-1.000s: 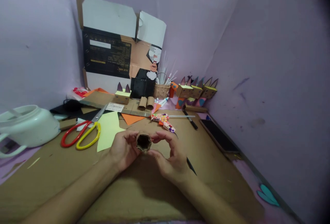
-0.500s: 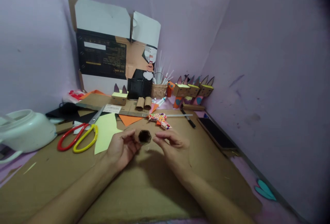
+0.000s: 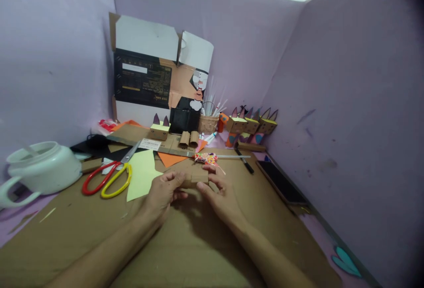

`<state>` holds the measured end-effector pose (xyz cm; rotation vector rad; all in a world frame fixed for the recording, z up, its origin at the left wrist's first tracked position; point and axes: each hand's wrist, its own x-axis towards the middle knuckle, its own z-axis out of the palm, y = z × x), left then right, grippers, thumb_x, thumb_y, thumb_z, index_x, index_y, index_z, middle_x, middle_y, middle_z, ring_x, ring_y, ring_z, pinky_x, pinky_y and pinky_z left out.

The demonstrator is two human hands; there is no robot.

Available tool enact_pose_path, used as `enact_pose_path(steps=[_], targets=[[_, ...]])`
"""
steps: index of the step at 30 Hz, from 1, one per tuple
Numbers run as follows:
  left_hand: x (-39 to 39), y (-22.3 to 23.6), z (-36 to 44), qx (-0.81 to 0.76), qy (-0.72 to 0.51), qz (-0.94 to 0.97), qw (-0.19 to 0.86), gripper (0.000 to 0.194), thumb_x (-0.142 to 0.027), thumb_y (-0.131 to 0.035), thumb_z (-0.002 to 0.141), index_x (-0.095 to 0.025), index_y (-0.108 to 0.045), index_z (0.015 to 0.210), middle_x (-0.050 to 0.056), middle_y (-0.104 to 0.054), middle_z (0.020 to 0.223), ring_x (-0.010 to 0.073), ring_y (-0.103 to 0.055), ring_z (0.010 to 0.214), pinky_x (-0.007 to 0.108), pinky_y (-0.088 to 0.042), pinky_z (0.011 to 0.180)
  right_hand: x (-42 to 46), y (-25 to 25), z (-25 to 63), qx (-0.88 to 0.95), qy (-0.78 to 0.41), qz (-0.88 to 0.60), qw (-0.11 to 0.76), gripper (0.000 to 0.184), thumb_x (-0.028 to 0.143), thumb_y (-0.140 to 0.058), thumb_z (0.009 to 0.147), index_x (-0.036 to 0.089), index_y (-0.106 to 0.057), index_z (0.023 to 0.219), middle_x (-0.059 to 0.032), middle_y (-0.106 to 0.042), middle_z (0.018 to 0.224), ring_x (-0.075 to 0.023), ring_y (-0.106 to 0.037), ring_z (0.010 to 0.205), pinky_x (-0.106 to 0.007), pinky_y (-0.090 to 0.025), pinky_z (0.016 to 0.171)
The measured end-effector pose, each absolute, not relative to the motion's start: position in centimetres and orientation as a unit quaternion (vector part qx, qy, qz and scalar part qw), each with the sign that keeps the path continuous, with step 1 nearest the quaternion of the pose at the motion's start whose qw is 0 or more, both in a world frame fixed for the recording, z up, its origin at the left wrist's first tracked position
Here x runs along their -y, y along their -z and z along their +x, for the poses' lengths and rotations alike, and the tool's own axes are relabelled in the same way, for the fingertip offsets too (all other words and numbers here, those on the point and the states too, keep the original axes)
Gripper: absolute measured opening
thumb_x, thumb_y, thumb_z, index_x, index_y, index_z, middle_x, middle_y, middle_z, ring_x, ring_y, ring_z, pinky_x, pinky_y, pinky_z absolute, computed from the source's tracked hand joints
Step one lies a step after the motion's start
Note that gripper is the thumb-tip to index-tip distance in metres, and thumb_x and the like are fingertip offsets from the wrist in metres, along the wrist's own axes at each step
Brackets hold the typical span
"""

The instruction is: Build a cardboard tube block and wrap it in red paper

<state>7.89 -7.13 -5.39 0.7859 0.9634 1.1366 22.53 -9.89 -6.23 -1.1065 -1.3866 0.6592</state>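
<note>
Centrally, we hold a short cardboard tube [image 3: 198, 177] between our hands, its long axis running nine to three o'clock, the left hand [image 3: 161, 193] pinching its nine-o'clock end and the right hand [image 3: 223, 196] curled about the three-o'clock end, whether clamped we cannot tell.

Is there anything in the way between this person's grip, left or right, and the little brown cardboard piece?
Nothing visible. The left-hand grip pinches one end of the cardboard piece; the right-hand grip is at the other end. The patterned glue gun lies beyond it, not between.
</note>
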Motion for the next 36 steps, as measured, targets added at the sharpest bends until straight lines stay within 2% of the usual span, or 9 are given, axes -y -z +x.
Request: enact_pose_path(steps=[5,8,14,19,22,26,31,33,36], targets=[[7.1,5.8,7.5,-0.431,-0.49,0.366,0.663,0.015,-0.023,-0.063,0.074,-0.009,-0.063,0.079,0.004,-0.064,0.069,0.0132,-0.059,0.056,0.022,-0.052,0.044,9.9,6.3,22.2,0.518,-0.395,-0.479,0.588,0.017,0.028,-0.067,0.064,0.017,-0.063,0.051,-0.0045,-0.062,0.078,-0.0197,-0.056,0.08,-0.029,-0.044,0.073],[7.1,5.8,7.2,-0.44,-0.504,0.373,0.643,0.02,-0.031,-0.066,0.072,-0.014,-0.057,0.078,-0.001,-0.059,0.065,0.0123,-0.057,0.056,0.022,-0.051,0.044,9.8,6.6,22.2,0.481,-0.442,-0.488,0.579,0.017,0.032,-0.068,0.063,0.016,-0.065,0.057,-0.0018,-0.061,0.063,-0.0163,-0.054,0.061,-0.029,-0.044,0.062],[7.5,5.8,7.6,-0.434,-0.473,0.441,0.627,0.048,-0.035,-0.08,0.054,-0.017,-0.053,0.09,-0.002,-0.062,0.074,0.0135,-0.058,0.063,0.025,-0.053,0.053,9.6,7.3,22.2,0.417,-0.456,-0.501,0.605,0.024,0.031,-0.075,0.056,0.016,-0.056,0.057,0.0026,-0.055,0.053,-0.0117,-0.048,0.051,-0.025,-0.04,0.054],[7.0,6.3,7.4,-0.454,-0.434,0.495,0.6,0.048,-0.036,-0.078,0.053,-0.015,-0.056,0.091,-0.001,-0.063,0.068,0.0142,-0.058,0.059,0.024,-0.048,0.053,9.4,7.0,22.3,0.365,-0.469,-0.491,0.637,0.033,0.035,-0.077,0.053,0.018,-0.056,0.071,0.0045,-0.058,0.06,-0.0107,-0.05,0.054,-0.023,-0.041,0.055],[7.0,6.2,7.2,-0.467,-0.402,0.555,0.559,0.046,-0.031,-0.076,0.052,-0.014,-0.06,0.092,0.005,-0.068,0.081,0.0198,-0.062,0.069,0.029,-0.049,0.062,9.2,6.8,22.4,0.315,-0.512,-0.465,0.651,0.045,0.038,-0.08,0.052,0.018,-0.058,0.085,0.0034,-0.063,0.066,-0.0106,-0.054,0.056,-0.024,-0.044,0.058],[7.5,6.0,7.5,-0.475,-0.34,0.627,0.515,0.041,-0.023,-0.068,0.058,-0.015,-0.063,0.098,0.008,-0.069,0.097,0.0246,-0.063,0.085,0.032,-0.047,0.074,9.1,6.9,22.3,0.319,-0.52,-0.454,0.65,0.05,0.04,-0.082,0.05,0.017,-0.062,0.089,-0.0007,-0.068,0.076,-0.0135,-0.06,0.067,-0.025,-0.047,0.066],[7.7,6.0,7.5,-0.469,-0.334,0.663,0.478,0.035,-0.018,-0.061,0.064,-0.019,-0.064,0.098,0.004,-0.07,0.089,0.0234,-0.062,0.082,0.03,-0.045,0.071,9.2,5.8,23.2,0.422,-0.473,-0.47,0.614,0.043,0.049,-0.07,0.066,0.018,-0.063,0.096,-0.01,-0.068,0.1,-0.0217,-0.063,0.09,-0.033,-0.051,0.075],[7.4,5.7,7.0,-0.503,-0.354,0.644,0.455,0.033,-0.021,-0.062,0.064,-0.019,-0.064,0.097,0.004,-0.069,0.084,0.023,-0.061,0.075,0.03,-0.045,0.068,7.8,4.5,23.8,0.495,-0.397,-0.53,0.562,0.035,0.044,-0.062,0.074,0.016,-0.062,0.095,-0.0118,-0.069,0.098,-0.0218,-0.065,0.086,-0.033,-0.052,0.072],[6.4,4.7,5.6,-0.544,-0.397,0.589,0.448,0.039,-0.03,-0.065,0.062,-0.016,-0.062,0.098,0.005,-0.068,0.08,0.0222,-0.06,0.066,0.03,-0.046,0.061,3.3,2.0,24.0,0.599,-0.272,-0.625,0.421,0.022,0.03,-0.055,0.078,0.014,-0.063,0.091,-0.0093,-0.071,0.083,-0.0196,-0.067,0.072,-0.029,-0.051,0.061]])
